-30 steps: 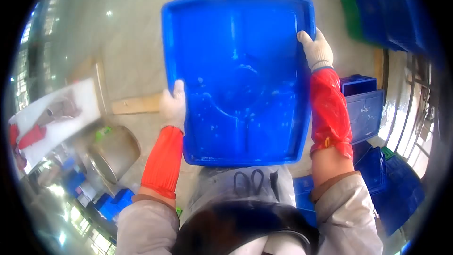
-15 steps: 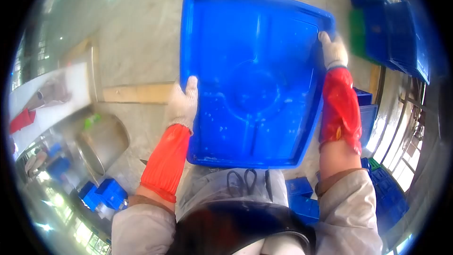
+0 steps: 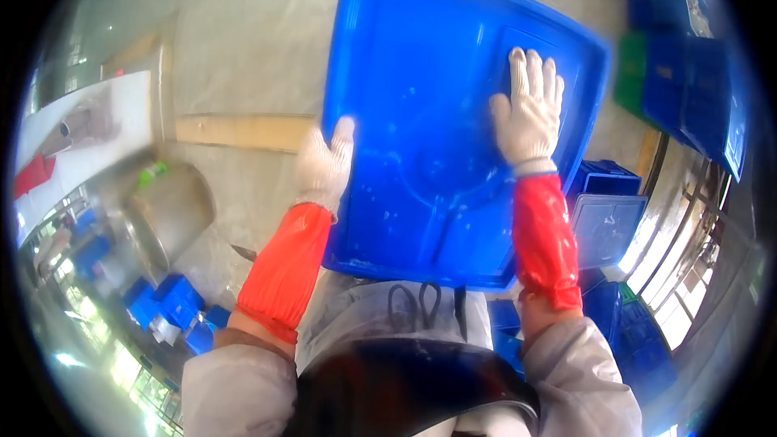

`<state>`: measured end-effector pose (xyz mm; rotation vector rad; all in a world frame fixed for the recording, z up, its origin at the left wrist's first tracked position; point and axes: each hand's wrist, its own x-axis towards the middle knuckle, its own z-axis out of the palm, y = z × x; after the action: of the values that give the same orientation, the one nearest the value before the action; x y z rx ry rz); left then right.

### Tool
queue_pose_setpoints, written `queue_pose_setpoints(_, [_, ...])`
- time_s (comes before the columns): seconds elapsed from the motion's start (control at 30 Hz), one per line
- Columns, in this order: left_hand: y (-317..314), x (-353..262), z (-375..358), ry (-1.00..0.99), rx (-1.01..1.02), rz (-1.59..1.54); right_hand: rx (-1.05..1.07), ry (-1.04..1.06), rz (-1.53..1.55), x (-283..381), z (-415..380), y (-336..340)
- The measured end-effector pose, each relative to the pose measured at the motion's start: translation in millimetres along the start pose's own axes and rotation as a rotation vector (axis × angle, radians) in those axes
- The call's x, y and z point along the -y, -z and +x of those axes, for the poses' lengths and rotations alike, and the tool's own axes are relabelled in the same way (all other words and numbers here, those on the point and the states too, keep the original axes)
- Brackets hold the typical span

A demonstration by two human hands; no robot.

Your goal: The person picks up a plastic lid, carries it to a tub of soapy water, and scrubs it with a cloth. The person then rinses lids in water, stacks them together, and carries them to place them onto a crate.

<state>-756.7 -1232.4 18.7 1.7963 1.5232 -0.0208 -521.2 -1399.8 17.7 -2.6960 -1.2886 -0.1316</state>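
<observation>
A large blue plastic tray (image 3: 405, 73) with a raised rim and a ribbed face fills the middle of the view, held in front of my body. White specks dot its surface. My left hand (image 3: 325, 158), in a white knit glove, grips the tray's left rim with the thumb over the edge; the other fingers are hidden behind it. Against the tray's face, on the right part, my right hand (image 3: 530, 117) lies flat with its fingers stretched out. Red sleeves cover both forearms.
Blue crates (image 3: 704, 89) and a green one (image 3: 631, 81) stand at the upper right. A grey panel (image 3: 609, 228) is below them. At left are a metal tub (image 3: 190, 218), a white surface (image 3: 121, 121) and small blue boxes (image 3: 178, 299).
My right hand has left the tray's right rim and now rests flat on its face. The tray appears larger and reaches higher in view. My left hand keeps its hold on the left rim.
</observation>
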Motion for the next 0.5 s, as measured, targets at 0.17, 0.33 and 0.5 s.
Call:
queue_pose_setpoints(0.17, [-9.8,14.7,5.7,-0.086,-0.049,0.006,0.137,0.042,0.064,9.5,-41.0,8.1])
queue_pose_setpoints(0.33, [-1.9,5.5,3.2,-0.097,-0.031,-0.027,0.049,0.097,0.108,8.9,-9.1,7.3])
queue_pose_setpoints(0.5, [-5.3,12.4,6.0,-0.07,-0.006,-0.014,-0.106,0.039,0.137,20.0,31.1,-0.6])
